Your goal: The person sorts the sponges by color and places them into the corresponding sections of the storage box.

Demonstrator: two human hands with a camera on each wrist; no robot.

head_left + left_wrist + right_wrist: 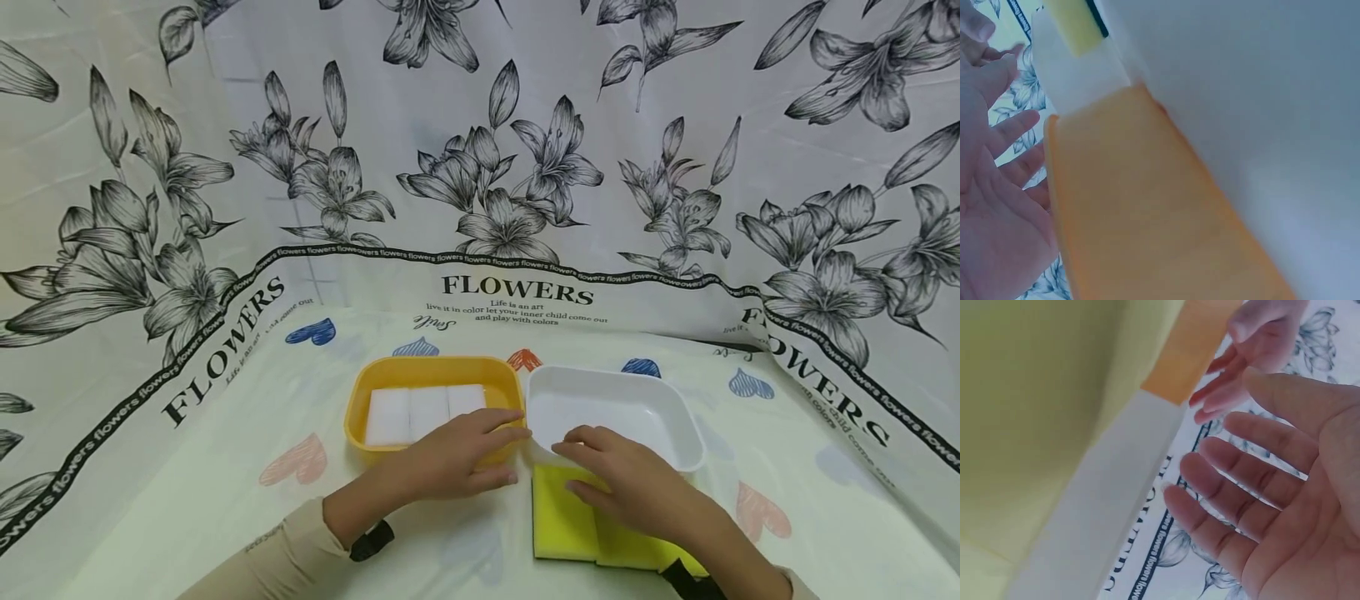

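My left hand [468,450] hovers over the front right part of a yellow tub [435,367], fingers extended toward the right and holding nothing. Inside that tub several white sponge blocks [390,417] lie side by side, partly covered by the hand. My right hand [630,475] is above the front edge of a white tub [607,379], its fingers loosely bent and apart, as the right wrist view also shows. Beneath it lie yellow sponges [566,521] with a dark underside, side by side in front of the white tub and partly hidden by the right arm.
The two tubs stand next to each other on a pale cloth [180,500] printed with coloured hearts. A white curtain [480,100] with black flower drawings rises behind and at both sides. Dark straps [372,542] circle the wrists.
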